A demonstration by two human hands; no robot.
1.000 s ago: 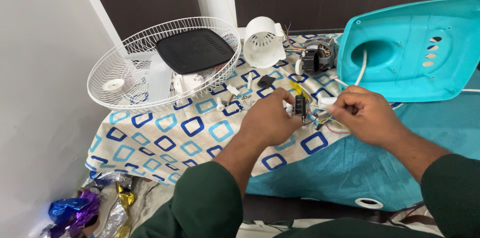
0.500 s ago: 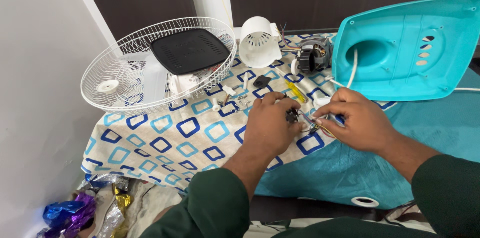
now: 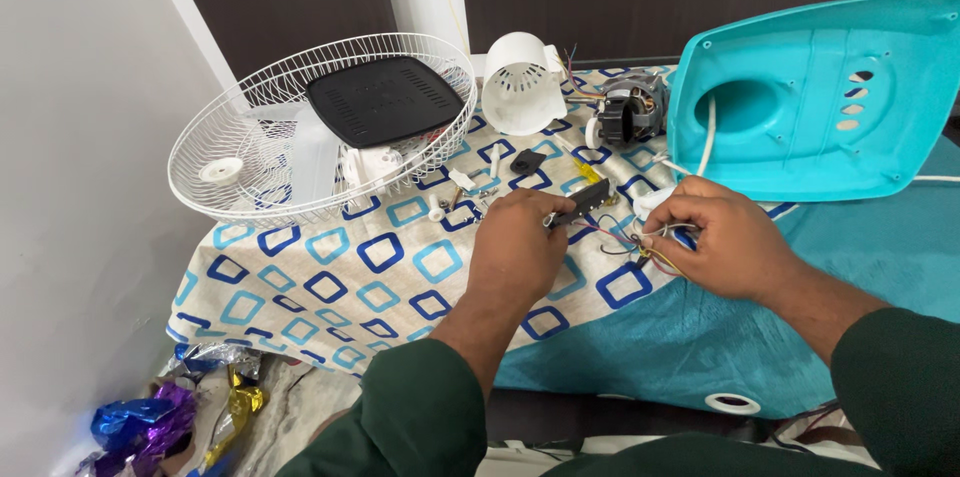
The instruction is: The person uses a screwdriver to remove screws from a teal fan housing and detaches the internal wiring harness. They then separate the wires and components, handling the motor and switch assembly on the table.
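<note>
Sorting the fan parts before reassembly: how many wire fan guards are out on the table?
1. The white wire guard lies at the table's left end, dished upward, with a black panel and white parts resting inside it. A second guard is not visible anywhere.

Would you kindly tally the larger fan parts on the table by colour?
White: 2, the wire fan guard and the slotted motor cover
Black: 1, the flat plate in the guard
Turquoise: 1, the base shell
Total: 4

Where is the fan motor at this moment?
In the head view, the fan motor lies at the far side, between the white motor cover and the turquoise fan base.
</note>
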